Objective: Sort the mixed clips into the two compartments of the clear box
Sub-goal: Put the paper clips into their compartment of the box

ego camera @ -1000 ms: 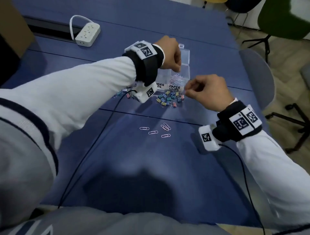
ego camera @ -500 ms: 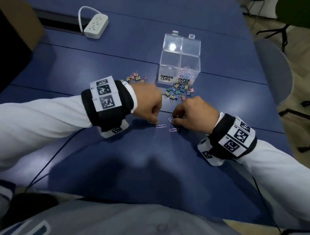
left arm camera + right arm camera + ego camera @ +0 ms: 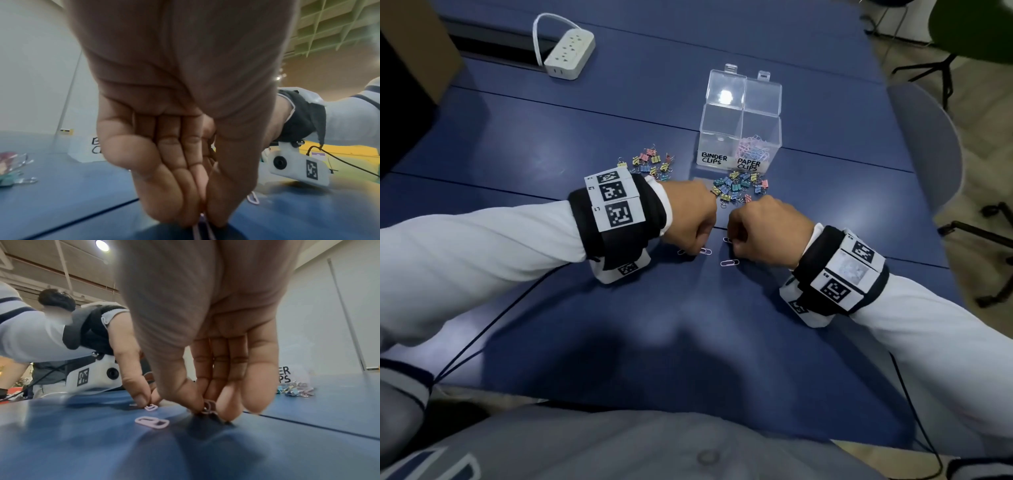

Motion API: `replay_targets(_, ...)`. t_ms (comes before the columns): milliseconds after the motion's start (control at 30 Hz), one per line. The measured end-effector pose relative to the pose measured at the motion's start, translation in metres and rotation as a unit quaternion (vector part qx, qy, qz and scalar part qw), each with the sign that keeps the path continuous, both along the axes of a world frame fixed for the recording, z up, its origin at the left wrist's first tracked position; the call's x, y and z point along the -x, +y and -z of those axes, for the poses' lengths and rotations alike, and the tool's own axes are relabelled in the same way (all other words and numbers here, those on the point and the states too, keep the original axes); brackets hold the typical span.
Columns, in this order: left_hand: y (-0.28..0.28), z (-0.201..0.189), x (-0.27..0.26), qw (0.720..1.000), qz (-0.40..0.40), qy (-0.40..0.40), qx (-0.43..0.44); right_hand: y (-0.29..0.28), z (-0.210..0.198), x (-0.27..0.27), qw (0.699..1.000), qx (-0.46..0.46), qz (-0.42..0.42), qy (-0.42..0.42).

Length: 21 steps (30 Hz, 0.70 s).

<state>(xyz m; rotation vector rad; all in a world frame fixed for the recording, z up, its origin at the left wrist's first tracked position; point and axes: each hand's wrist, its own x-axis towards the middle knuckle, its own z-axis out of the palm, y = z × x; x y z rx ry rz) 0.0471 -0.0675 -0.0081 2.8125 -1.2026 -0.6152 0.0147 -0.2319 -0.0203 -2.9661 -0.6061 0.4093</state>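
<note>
Pink wire paper clips lie flat on the blue table (image 3: pixel 619 342), and both hands are down among them. The left hand (image 3: pixel 690 217) has its fingertips (image 3: pixel 218 217) pressed together on one pale clip at the tabletop, thumb against forefinger; the right wrist view shows the same pinch on a pink paper clip (image 3: pixel 151 407). The right hand (image 3: pixel 767 233) is curled the same way, thumb and fingers closed on another small clip (image 3: pixel 208 406) right at the surface. One loose paper clip (image 3: pixel 729 263) lies between the two wrists, just beside the right hand and touched by neither.

Beyond the knuckles stands the clear box (image 3: pixel 739 137), lids tipped back. Its compartment marked PAPER CLIPS (image 3: pixel 753 150) already holds a tangle of pastel clips; the one marked BINDER CLIPS (image 3: pixel 717 140) looks bare. Two heaps of coloured binder clips wait on the table, one heap (image 3: pixel 739 186) against the front of the box, the other heap (image 3: pixel 650 164) off to its left.

These paper clips look nearly weightless, thin and springy, and lying flat on a smooth top they seem likely to skate away from a blunt fingertip. I would judge the best hold to be a nail or pad under a rounded end to tip it up, then a pinch across the loops. The binder clips look stiffer and chunkier, and could be gathered by their bodies or wire handles.
</note>
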Motion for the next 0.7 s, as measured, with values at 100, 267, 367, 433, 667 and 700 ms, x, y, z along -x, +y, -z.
replay_targets(100, 0.004, 0.003, -0.001, 0.999, -0.019, 0.044, 0.014, 0.001, 0.002, -0.003, 1.0, -0.008, 0.008, 0.013)
replay_targets(267, 0.014, 0.002, -0.005, 0.998, -0.015, 0.049, 0.027, -0.002, 0.001, -0.008, 0.997, -0.054, 0.025, 0.059)
replay_targets(367, 0.022, -0.004, -0.006, 0.998, -0.027, 0.043, 0.045, -0.003, 0.0, -0.007, 0.995, -0.067, 0.023, 0.064)
replay_targets(433, 0.026, -0.006, -0.006, 0.997, -0.037, 0.045, 0.044, -0.004, -0.001, -0.007, 0.995, -0.077, 0.018, 0.068)
replay_targets(667, 0.032, 0.007, -0.003, 0.997, -0.051, 0.05, 0.025, -0.017, -0.008, 0.0, 0.989, -0.13, 0.021, 0.068)
replay_targets(700, 0.033, 0.008, -0.004, 0.997, -0.048, 0.046, 0.027, -0.019, -0.009, 0.002, 0.988, -0.134, 0.016, 0.079)
